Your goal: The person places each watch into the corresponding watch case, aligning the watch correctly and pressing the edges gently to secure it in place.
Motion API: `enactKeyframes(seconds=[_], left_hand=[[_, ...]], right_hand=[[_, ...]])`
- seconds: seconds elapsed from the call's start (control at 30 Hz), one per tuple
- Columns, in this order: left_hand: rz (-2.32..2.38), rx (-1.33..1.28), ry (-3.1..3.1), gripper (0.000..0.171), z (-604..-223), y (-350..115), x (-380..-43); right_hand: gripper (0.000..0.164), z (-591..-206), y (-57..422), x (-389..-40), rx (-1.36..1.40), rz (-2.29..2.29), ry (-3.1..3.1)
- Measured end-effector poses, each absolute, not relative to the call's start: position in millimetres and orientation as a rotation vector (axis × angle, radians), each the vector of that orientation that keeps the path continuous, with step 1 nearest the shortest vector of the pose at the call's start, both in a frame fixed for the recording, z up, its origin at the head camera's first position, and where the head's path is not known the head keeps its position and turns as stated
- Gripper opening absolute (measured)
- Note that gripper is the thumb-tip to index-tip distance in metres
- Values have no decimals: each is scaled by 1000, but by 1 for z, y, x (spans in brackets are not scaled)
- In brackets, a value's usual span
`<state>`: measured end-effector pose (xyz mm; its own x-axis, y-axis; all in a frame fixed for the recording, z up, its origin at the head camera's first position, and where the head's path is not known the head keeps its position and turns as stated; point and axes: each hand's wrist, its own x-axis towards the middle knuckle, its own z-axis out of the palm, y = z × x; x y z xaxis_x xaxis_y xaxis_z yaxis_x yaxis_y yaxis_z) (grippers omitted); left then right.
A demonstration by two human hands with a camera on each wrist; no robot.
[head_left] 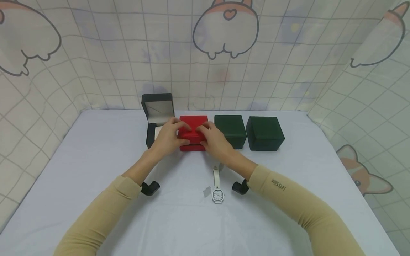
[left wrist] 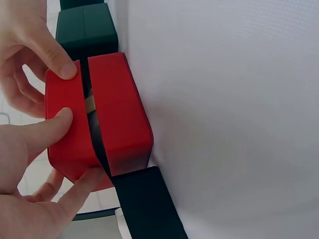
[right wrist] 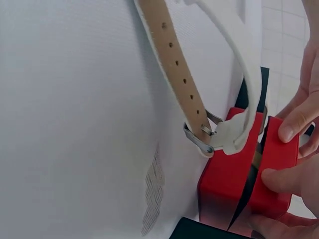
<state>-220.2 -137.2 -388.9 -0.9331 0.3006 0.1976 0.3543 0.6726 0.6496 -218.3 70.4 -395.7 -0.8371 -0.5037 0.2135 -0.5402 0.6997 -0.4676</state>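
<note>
A red box (head_left: 193, 120) stands at the back of the table, its lid slightly raised along the front. In the left wrist view a narrow dark gap parts the lid from the box base (left wrist: 119, 109). My left hand (head_left: 167, 138) grips the lid's left side, thumb on the front face and fingers on top and side. On the lid's right side my right hand (head_left: 218, 140) holds it the same way. A white-strapped wristwatch (head_left: 217, 195) lies face up in front of the box; its strap (right wrist: 174, 59) looms large in the right wrist view.
Left of the red box stands an open black box (head_left: 157, 103) with a pale lining, partly behind my left hand. To the right are two closed dark green boxes, one (head_left: 229, 125) beside the red box and another (head_left: 265, 133) farther right. A tile-patterned cloth (head_left: 153, 64) hangs behind.
</note>
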Motion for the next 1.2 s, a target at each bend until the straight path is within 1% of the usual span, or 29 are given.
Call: enactKeyframes(seconds=[0.27, 0.8, 1.03, 1.2], left_hand=[[-1105, -561, -2826, 34, -394, -139, -221], [-1140, -586, -2829, 33, -393, -146, -212], [-1181, -563, -2830, 37, -397, -156, -211], [-1181, -549, -2820, 36, -398, -163, -209]], right_hand=[[47, -394, 71, -213, 871, 822, -2843], [45, -382, 82, -196, 841, 889, -2809], [43, -375, 90, -186, 822, 999, -2748], [40, -377, 98, -182, 844, 1087, -2692]])
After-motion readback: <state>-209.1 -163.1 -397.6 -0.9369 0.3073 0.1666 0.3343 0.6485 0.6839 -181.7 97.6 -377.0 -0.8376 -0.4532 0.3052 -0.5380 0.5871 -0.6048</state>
